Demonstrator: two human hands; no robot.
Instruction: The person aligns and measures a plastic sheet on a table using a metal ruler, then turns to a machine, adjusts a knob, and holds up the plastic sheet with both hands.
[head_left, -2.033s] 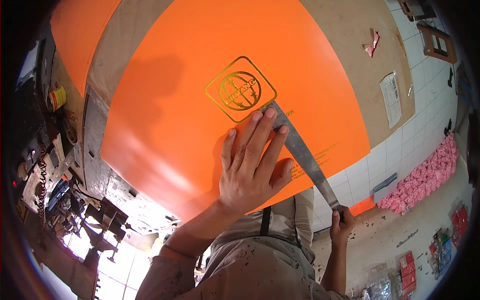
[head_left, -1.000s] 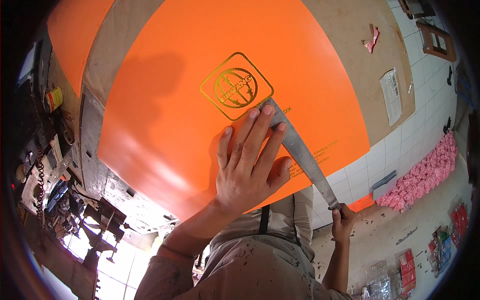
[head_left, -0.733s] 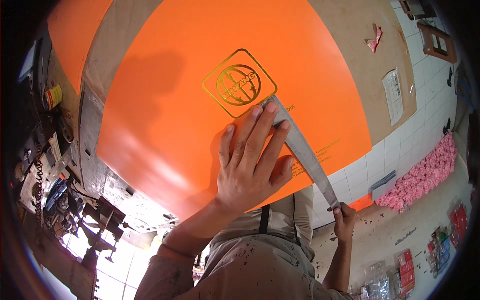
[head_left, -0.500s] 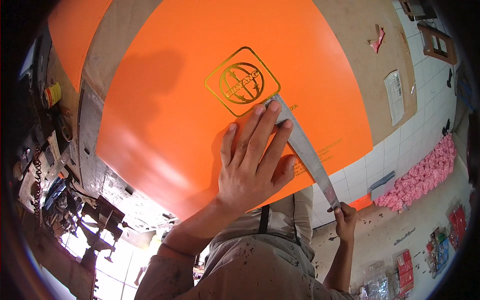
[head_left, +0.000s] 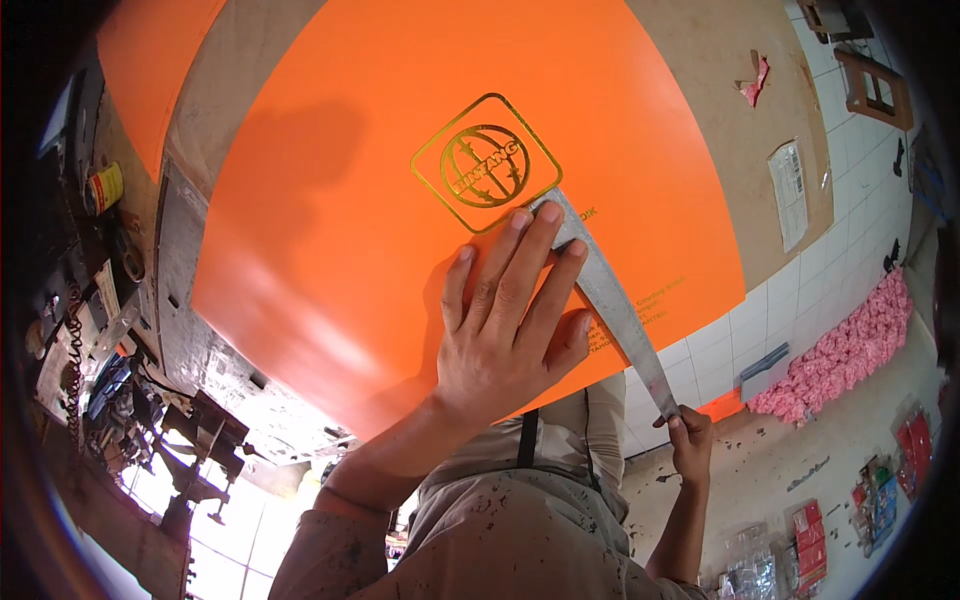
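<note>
Head view: single camera, looking down past the person's own front.
Right hand (head_left: 690, 440): closed – thumb and curled fingers pinch the near end of a steel strip (head_left: 622, 303), just past the edge of an orange sheet (head_left: 590, 90). Finger placement under the strip partly hidden.
Left hand (head_left: 508, 325): flat, fingers spread, palm down, up and left of the right grip. Fingertips lie on the strip's far end; little finger over the sheet, left of the strip.
Strip: runs up and left from the right grip, slantwise over the sheet, to the emblem's right-hand corner. Touching its outline or just beside, can't tell.
Emblem (head_left: 487, 165): gold, round motif in a rounded-square outline, just beyond the left fingertips.
Lettering (head_left: 645, 305): small, dark, on the sheet – both sides of the strip, between the two hands.
Board (head_left: 710, 50): brown, under the sheet; bare part shows well above the right grip. Label (head_left: 788, 195) and pink scrap (head_left: 756, 82) on it.
Pink pile (head_left: 838, 350): right of the right grip and a bit higher, well apart from the strip.
</note>
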